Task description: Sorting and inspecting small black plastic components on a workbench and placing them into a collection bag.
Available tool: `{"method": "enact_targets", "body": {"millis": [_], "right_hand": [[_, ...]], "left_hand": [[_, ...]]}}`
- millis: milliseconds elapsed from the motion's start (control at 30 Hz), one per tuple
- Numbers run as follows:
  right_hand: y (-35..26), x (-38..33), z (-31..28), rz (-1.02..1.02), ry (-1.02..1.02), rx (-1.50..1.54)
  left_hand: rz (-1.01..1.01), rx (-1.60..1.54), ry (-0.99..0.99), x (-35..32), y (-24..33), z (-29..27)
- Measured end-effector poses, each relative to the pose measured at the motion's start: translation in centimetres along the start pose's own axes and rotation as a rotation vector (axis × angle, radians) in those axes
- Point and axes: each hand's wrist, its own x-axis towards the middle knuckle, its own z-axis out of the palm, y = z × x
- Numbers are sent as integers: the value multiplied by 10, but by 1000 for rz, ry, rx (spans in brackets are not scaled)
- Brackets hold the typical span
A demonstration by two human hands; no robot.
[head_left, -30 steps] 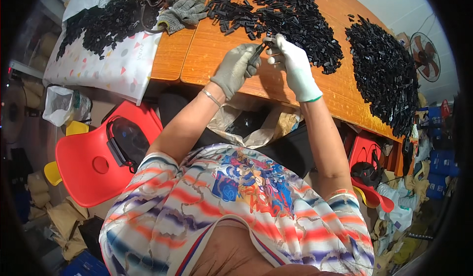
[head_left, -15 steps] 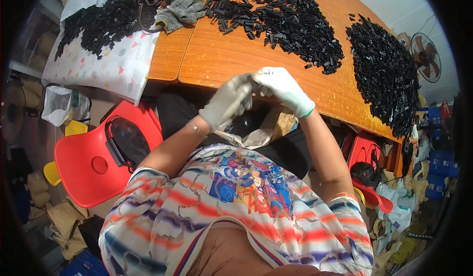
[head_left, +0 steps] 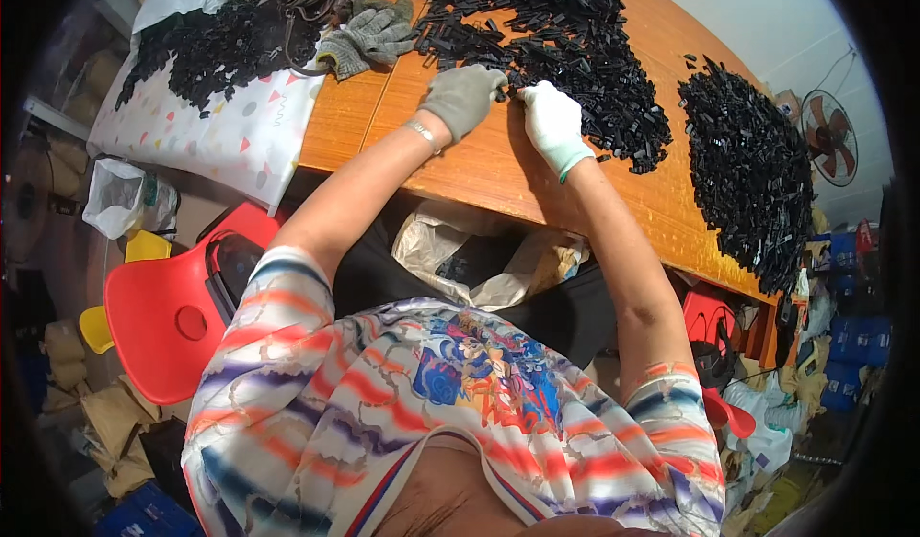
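Wooden table [head_left: 498, 168], gloved hands [head_left: 508, 106] at black parts [head_left: 565, 39]

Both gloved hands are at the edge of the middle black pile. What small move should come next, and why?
Probably pinch one piece free: the left hand and right hand meet at the near edge of the pile of black parts, and neither visibly holds one.

A red chair [head_left: 168, 317] stands left of the table [head_left: 479, 168]; a spare pair of grey gloves [head_left: 369, 34] lies on its far side — beside a patterned cloth [head_left: 240, 139]; a fan [head_left: 829, 135] at right; a crumpled bag [head_left: 479, 259] under the edge.
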Motion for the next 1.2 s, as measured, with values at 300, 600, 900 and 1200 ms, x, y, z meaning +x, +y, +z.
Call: {"method": "enact_targets", "body": {"millis": [300, 600, 900, 1200], "right_hand": [[15, 5, -5, -204, -136, 57], [-6, -11, -21, -179, -71, 76], [-19, -30, -45, 388, -151, 851], [-35, -43, -39, 539, 147, 1269]], "left_hand": [[-157, -18, -30, 6, 14, 5], [-269, -55, -151, -21, 14, -7], [-149, -125, 97, -40, 14, 3], [-485, -1790, -102, -67, 34, 0]]}}
